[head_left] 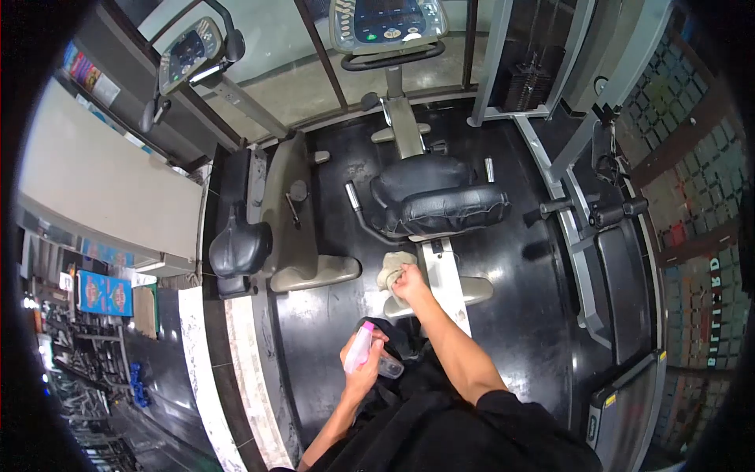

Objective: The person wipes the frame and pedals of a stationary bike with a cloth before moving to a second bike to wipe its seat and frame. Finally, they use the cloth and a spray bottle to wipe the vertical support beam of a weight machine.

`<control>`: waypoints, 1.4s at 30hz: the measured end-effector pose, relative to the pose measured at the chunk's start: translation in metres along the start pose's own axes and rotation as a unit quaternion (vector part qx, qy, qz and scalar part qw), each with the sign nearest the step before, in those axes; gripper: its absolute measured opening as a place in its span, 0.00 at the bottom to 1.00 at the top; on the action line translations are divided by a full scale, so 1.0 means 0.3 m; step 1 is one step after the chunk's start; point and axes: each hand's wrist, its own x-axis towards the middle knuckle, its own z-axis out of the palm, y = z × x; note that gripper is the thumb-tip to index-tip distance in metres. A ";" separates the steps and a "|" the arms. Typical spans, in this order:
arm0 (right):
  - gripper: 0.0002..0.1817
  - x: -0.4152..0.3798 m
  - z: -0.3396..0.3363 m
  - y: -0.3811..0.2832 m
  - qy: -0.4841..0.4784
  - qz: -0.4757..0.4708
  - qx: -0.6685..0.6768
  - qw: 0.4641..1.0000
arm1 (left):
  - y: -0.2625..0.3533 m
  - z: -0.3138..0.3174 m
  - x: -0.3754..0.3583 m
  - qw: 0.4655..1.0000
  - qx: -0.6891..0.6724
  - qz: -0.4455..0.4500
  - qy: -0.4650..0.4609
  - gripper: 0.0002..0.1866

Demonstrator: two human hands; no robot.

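My left hand [363,363] is wrapped round a spray bottle [360,346] with a pink top and a see-through lower part, held in front of my body. Further forward, my right hand [410,285] pinches a crumpled beige cloth [393,267]. The cloth hangs beside the pale rail [443,275] of a recumbent exercise bike and overlaps its rear foot in this view. Just beyond the cloth is the bike's black padded seat [452,211], its cover creased and worn along the near edge. A side handle [354,200] rises left of the seat.
The bike's console [389,27] stands ahead by the glass. An upright exercise bike [287,204] is on the left, with a black saddle [240,248]. On the right stands a weight machine [578,228] with a black pad. Black flooring [322,330] lies between them.
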 end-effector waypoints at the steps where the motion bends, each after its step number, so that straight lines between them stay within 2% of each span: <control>1: 0.12 -0.013 0.065 0.024 0.056 -0.037 -0.001 0.998 | 0.005 -0.007 -0.007 1.000 0.008 0.006 0.002 0.07; 2: 0.10 -0.010 0.155 0.055 0.111 -0.074 -0.003 0.991 | 0.016 -0.011 -0.014 1.000 0.015 0.012 0.005 0.06; 4: 0.08 0.029 0.275 0.036 0.139 -0.099 0.030 0.985 | 0.038 -0.021 -0.010 0.999 0.036 0.021 0.007 0.07; 6: 0.07 0.056 0.337 0.011 0.089 -0.071 0.100 0.988 | 0.052 -0.034 -0.018 0.998 0.064 0.018 0.008 0.09; 9: 0.09 -0.134 0.405 -0.022 -0.006 -0.033 0.147 0.989 | 0.028 -0.045 -0.032 0.999 0.043 -0.005 0.030 0.09; 13: 0.12 -0.311 0.409 -0.036 -0.008 -0.024 0.151 0.988 | 0.030 -0.052 -0.039 0.998 0.055 0.004 0.037 0.09; 17: 0.11 -0.573 0.429 -0.012 -0.100 -0.117 0.032 0.987 | 0.004 -0.055 -0.045 0.998 0.049 0.003 0.034 0.08; 20: 0.12 -0.792 0.404 0.020 -0.141 -0.237 -0.114 0.954 | -0.028 -0.056 -0.038 0.998 0.053 0.024 0.006 0.08; 21: 0.12 -0.846 0.386 0.009 -0.155 -0.250 -0.144 0.945 | -0.016 -0.047 -0.031 0.999 0.047 0.027 -0.001 0.08; 25: 0.09 -0.944 0.232 -0.094 -0.029 -0.349 -0.056 0.935 | 0.006 -0.025 -0.011 0.997 0.055 0.034 -0.030 0.08; 26: 0.08 -0.933 0.178 -0.136 0.001 -0.383 -0.021 0.924 | 0.005 -0.021 -0.010 0.998 0.040 0.034 -0.025 0.07; 28: 0.11 -0.901 0.053 -0.238 0.096 -0.451 -0.047 0.886 | -0.006 -0.007 -0.002 0.999 0.009 0.036 -0.013 0.06; 30: 0.12 -0.920 0.038 -0.319 0.175 -0.441 -0.056 0.878 | -0.023 -0.003 -0.004 0.999 -0.002 0.036 -0.020 0.06; 31: 0.13 -0.938 0.090 -0.337 0.174 -0.479 -0.036 0.859 | -0.030 -0.002 -0.006 0.999 -0.008 0.036 -0.024 0.06; 34: 0.11 -0.668 -0.051 -0.481 0.235 -0.522 -0.102 0.814 | -0.038 -0.001 -0.009 0.998 -0.002 0.035 -0.043 0.06; 37: 0.11 -0.486 -0.082 -0.604 0.214 -0.427 -0.069 0.876 | -0.019 -0.005 -0.010 0.998 0.003 0.035 -0.052 0.06; 41: 0.13 -0.240 -0.085 -0.754 0.130 -0.313 0.047 0.940 | 0.006 -0.028 -0.010 0.998 0.036 0.038 -0.047 0.06; 42: 0.14 -0.281 -0.038 -0.769 0.101 -0.274 0.068 0.954 | 0.012 -0.036 -0.011 0.997 0.045 0.039 -0.042 0.06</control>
